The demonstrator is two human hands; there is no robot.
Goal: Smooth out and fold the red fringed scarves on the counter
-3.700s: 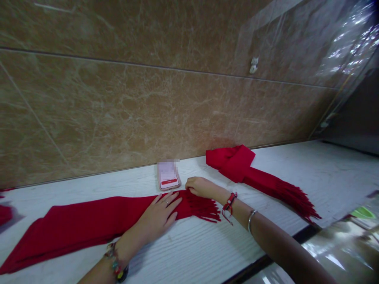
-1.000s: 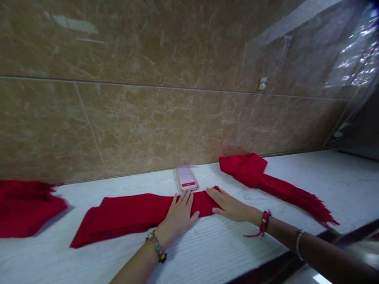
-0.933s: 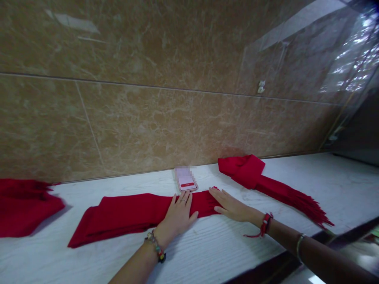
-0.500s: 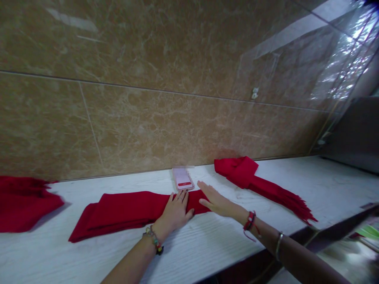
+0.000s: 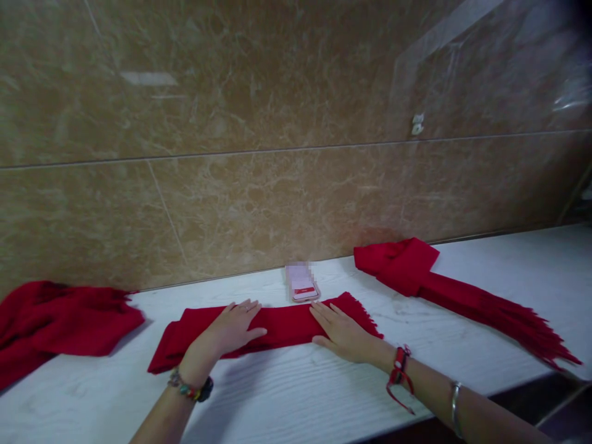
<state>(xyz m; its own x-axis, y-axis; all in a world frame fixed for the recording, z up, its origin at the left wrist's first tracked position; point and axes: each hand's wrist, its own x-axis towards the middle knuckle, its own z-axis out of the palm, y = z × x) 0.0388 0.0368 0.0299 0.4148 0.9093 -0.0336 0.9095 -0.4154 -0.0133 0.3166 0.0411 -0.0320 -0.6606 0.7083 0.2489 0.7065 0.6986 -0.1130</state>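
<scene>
A red scarf (image 5: 289, 327), folded into a long band, lies across the white tabletop, its fringed end at the right. My left hand (image 5: 235, 330) rests flat on its left-middle part, fingers stretched out and thumb apart. Nearer the fringe, my right hand (image 5: 340, 333) lies palm down on the cloth with fingers extended. Neither hand grips the fabric. Just behind the scarf, between the hands, is a phone (image 5: 303, 283) with its screen lit.
A second red scarf (image 5: 411, 271), folded over itself with a fringed tail, lies at the right. Another bunched red scarf (image 5: 69, 320) is at the left. A brown tiled wall (image 5: 277, 203) borders the back of the white tabletop (image 5: 287, 401).
My left hand has slid left along the scarf, away from my right hand. The fringed end now shows beyond my right hand. The camera view has shifted.
</scene>
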